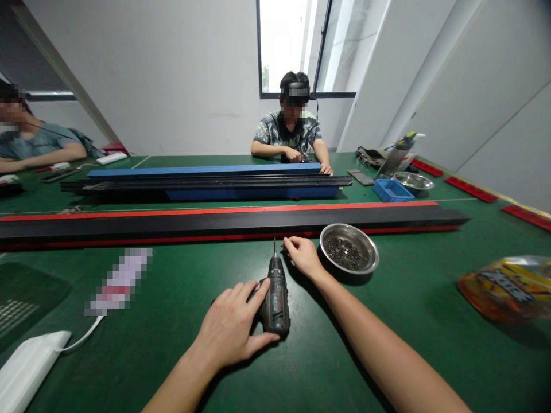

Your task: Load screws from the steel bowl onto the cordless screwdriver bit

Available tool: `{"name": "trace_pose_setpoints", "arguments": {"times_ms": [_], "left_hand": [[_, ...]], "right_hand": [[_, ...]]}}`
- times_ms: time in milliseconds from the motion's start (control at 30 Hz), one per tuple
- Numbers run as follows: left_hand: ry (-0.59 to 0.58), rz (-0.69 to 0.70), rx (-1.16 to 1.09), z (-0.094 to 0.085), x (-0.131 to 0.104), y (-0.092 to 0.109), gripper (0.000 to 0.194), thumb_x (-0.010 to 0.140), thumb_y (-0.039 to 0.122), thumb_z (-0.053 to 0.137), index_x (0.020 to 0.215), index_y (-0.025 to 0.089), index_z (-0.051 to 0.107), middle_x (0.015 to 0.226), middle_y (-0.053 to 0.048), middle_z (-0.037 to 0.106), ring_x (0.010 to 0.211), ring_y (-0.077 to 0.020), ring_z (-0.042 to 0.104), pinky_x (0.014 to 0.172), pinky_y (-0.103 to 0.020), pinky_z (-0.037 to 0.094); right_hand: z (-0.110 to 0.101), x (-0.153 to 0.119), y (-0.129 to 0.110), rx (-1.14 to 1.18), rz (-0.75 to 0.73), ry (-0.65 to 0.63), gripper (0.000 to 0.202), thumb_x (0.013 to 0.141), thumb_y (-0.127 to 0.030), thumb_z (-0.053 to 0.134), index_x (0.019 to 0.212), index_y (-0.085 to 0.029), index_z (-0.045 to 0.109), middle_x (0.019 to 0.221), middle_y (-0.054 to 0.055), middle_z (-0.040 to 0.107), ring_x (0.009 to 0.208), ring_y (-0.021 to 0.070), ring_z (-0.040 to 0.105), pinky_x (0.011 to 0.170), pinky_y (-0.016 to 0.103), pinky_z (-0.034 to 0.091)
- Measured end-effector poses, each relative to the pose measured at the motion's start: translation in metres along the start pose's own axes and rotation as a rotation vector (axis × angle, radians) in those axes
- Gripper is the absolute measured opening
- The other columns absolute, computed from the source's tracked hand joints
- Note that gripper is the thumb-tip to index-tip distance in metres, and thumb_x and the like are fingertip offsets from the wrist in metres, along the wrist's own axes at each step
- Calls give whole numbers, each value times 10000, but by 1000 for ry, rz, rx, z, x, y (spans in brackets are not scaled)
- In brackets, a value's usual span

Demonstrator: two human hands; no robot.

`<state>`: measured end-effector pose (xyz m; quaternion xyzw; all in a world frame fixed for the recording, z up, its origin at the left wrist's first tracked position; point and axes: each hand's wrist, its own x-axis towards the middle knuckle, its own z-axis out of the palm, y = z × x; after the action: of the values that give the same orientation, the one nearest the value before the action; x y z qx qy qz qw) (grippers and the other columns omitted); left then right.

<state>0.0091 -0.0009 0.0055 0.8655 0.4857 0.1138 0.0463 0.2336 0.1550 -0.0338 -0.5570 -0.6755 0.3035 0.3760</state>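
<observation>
My left hand (235, 321) is wrapped round a dark cordless drill (278, 301) that lies on its side on the green table. The drill's thin bit (275, 246) points away from me, its tip close to a long black and red bar (241, 221). My right hand (302, 255) is just right of the bit, thumb and forefinger pinched together; whatever is between them is too small to make out. Beside that hand stands a round metal bowl (372, 258) with many small dark screws (344, 252) in it.
Behind the bar lie further long black and blue bars (206, 183), with a person (290, 126) seated beyond. A blue tray (392, 190) and a second metal bowl (414, 181) stand back right. An orange-yellow bag (508, 289) lies right, a white power strip (32, 367) left.
</observation>
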Motion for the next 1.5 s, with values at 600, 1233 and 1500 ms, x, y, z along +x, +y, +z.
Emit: {"name": "trace_pose_setpoints", "arguments": {"times_ms": [600, 1233, 1500], "left_hand": [[6, 3, 63, 1, 4, -9, 896, 877, 708, 690, 1588, 243, 408, 1368, -135, 631, 1136, -330, 619, 924, -471, 529], [42, -3, 18, 7, 0, -14, 917, 828, 662, 769, 1574, 250, 431, 1403, -161, 610, 1199, -357, 621, 984, -514, 541], [18, -2, -25, 2, -5, -13, 933, 800, 657, 796, 1567, 265, 439, 1391, -154, 621, 1183, -354, 635, 981, -505, 553]], "right_hand": [[-148, 0, -60, -755, 303, -290, 516, 1005, -532, 495, 790, -170, 793, 888, 156, 773, 737, 249, 693, 653, 304, 437], [-143, 11, 3, -659, 391, -388, 45, 809, -179, 770, 831, -180, 809, 767, 70, 758, 621, 183, 685, 575, 268, 436], [-149, 14, -9, -667, 220, -243, 138, 899, -215, 683, 868, -184, 814, 868, 87, 792, 759, 207, 726, 615, 256, 434]]}}
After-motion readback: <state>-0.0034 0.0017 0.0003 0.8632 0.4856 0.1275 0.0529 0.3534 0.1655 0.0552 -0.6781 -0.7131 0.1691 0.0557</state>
